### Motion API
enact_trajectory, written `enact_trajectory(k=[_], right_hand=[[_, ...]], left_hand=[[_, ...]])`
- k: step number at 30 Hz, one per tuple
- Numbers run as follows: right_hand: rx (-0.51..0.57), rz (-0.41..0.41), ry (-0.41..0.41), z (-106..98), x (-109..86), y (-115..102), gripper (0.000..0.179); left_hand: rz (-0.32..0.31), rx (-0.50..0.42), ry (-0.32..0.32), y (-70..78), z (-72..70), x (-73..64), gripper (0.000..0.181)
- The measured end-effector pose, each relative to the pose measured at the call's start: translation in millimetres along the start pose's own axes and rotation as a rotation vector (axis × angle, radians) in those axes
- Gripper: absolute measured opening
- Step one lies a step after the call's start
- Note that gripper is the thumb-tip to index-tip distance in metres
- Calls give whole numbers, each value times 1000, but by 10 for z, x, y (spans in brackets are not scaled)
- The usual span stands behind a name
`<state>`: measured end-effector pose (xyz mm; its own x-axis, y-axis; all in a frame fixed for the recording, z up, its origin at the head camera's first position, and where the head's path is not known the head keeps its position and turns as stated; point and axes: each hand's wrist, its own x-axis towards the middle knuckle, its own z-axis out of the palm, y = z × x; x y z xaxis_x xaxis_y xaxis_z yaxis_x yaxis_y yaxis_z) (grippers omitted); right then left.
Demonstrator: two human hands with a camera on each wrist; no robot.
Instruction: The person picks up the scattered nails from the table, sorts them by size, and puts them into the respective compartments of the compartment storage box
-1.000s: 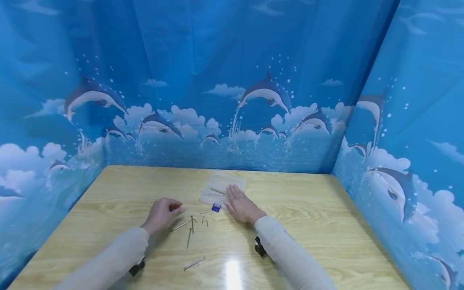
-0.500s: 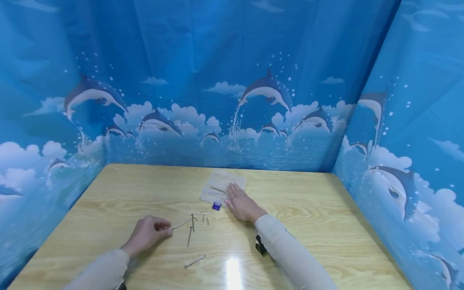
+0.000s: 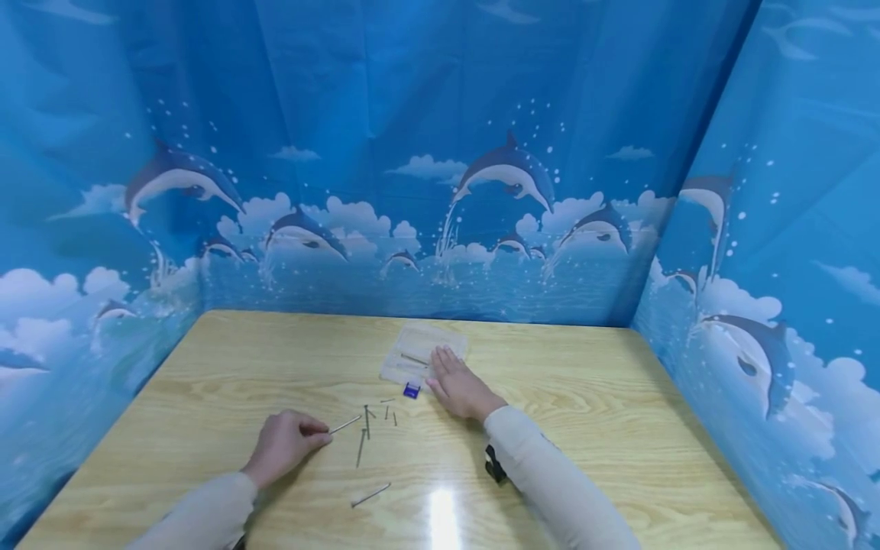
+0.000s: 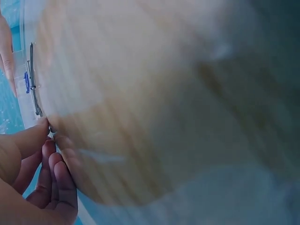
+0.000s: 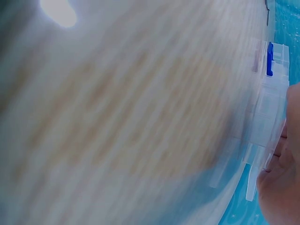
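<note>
My left hand [image 3: 285, 447] pinches the near end of a nail [image 3: 345, 425] between thumb and fingertips, left of the loose nails. In the left wrist view the fingertips of the left hand [image 4: 44, 164] meet at the nail's end, most of which they hide. A clear plastic box [image 3: 393, 368] with a blue latch [image 3: 411, 390] lies toward the back of the table; a long nail [image 3: 415, 359] shows in it. My right hand [image 3: 462, 388] rests on the box's right side, fingers straight. The right wrist view shows this box [image 5: 269, 110] beside the right hand [image 5: 281, 173].
Several loose nails lie between the hands, among them a long nail [image 3: 360, 447] and a short nail [image 3: 395, 418]. Another long nail [image 3: 371, 495] lies nearer the front. The wooden table [image 3: 584, 428] meets a dolphin-print curtain [image 3: 426, 153] at the back.
My left hand has moved down and left from beside the box, and now pinches the nail. From half a second ago it shifts slightly right. My right hand stays on the box.
</note>
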<state>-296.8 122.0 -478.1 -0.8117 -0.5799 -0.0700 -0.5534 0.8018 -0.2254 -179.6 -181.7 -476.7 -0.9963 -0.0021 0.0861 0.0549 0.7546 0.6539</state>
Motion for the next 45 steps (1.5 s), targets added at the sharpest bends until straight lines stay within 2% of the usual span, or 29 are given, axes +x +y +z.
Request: enact_trajectory(k=[7,15,29,33,45], right_hand=[[3,-6,12,-2,-9,33,60],[8,1,4,-13,-18,51,60],[9,3,-1,6,-7,49,61],[8,-1,-1,12,-4,46,61],[11,7,-10,19,10,26,62]], left_hand=[[-31,11,-14,24,11,34,10],[-21,21,-8,33,35,52,9],[-61,36,-33,47,45,81,6],[-53,35,-36,46,37,71,6],[36,50,-16,51,-59,93,5]])
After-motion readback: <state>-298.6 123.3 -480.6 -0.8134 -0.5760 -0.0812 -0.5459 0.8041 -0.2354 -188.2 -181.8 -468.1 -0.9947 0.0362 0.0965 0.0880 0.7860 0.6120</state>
